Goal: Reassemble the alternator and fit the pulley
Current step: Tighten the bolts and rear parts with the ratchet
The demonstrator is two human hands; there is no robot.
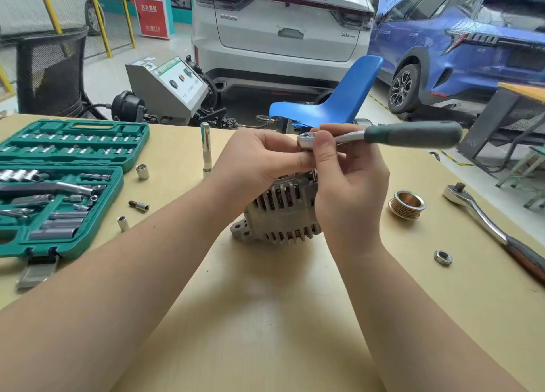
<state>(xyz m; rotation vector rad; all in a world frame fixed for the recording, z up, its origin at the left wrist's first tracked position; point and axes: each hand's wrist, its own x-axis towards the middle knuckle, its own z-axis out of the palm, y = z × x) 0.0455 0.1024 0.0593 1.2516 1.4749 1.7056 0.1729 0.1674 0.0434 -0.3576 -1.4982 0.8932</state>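
Head view: alternator (280,211) upright, mid tabletop (265,303). Both hands above it — left hand (259,158) and right hand (348,182) fingers pinching ratchet (383,136) head. Pulley (407,204) and nut (443,257) loose at right, apart.

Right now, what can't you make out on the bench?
Head view only:
- Top of the alternator: hidden by the left hand and right hand.
- Drive under the small ratchet head: covered by fingers.
- Large ratchet handle: cut off at the right edge.
- Socket set size markings: too small.
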